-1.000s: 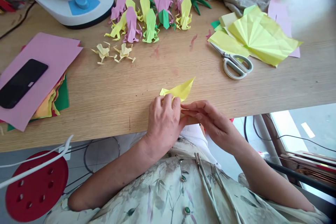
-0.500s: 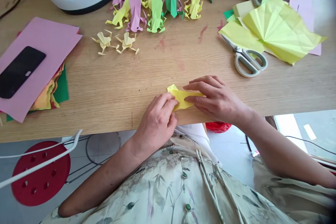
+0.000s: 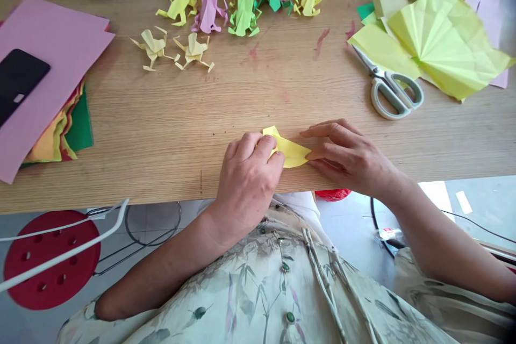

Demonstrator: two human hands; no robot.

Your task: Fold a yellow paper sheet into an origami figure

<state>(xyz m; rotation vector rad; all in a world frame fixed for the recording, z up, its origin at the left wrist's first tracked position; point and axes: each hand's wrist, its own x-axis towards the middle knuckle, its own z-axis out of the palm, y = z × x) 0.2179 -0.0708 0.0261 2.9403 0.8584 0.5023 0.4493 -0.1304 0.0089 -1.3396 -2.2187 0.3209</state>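
A folded piece of yellow paper lies at the front of the wooden table, a creased corner sticking up at its upper left. My left hand is closed on its left part, thumb and curled fingers pressing the paper. My right hand lies at the paper's right tip, its fingers stretched out and slightly apart, the fingertips touching or almost touching the edge. Part of the paper is hidden under my left fingers.
Scissors lie right, beside creased yellow-green paper. Two small cream paper frogs sit in front of several larger folded figures. A phone rests on pink sheets at left. A red stool stands below.
My left hand has shifted over the paper and curled more tightly on it. My right hand has slid right, off the paper's middle to its tip. The whole view has tilted down slightly.
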